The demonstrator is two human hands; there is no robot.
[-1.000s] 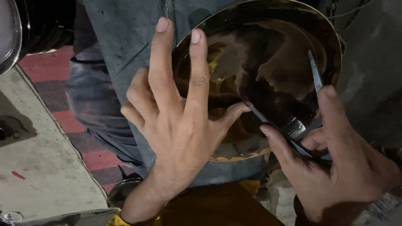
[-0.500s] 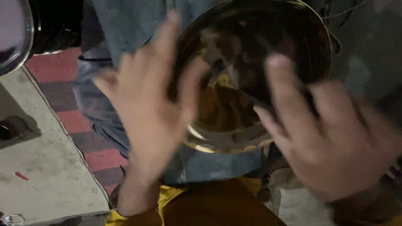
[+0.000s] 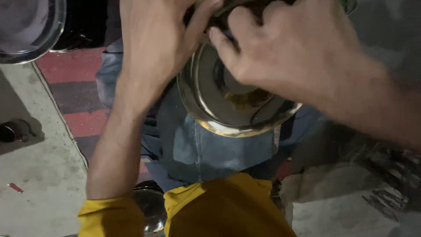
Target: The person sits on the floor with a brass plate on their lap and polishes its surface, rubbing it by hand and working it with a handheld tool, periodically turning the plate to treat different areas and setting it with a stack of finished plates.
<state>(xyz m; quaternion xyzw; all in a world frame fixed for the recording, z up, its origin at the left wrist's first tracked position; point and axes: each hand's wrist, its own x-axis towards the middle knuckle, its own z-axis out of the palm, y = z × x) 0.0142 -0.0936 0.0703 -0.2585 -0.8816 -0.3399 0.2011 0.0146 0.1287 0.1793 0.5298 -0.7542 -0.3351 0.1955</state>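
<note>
A round steel plate (image 3: 228, 118) with brownish remains rests tilted on my lap over blue jeans (image 3: 210, 153). My left hand (image 3: 153, 44) reaches over its far left rim, back toward the camera, thumb pressed on a dark part at the plate's top edge. My right hand (image 3: 285, 48) comes in from the right with its fingers curled over the plate's upper inside, touching the left thumb. It is blurred, and what it holds is hidden. Yellow sleeves (image 3: 109, 215) cover my forearms.
A second steel dish (image 3: 26, 30) sits at the top left corner. Grey concrete floor (image 3: 39, 175) lies to the left, bordered by red and dark tiles (image 3: 79, 87). A small steel bowl (image 3: 149, 206) sits by my left elbow. A dark object (image 3: 13, 131) lies on the concrete.
Both hands moved up and together over the plate's far edge. The thin metal tool seen in my right hand a second ago is out of sight, and the left hand's fingers are no longer spread.
</note>
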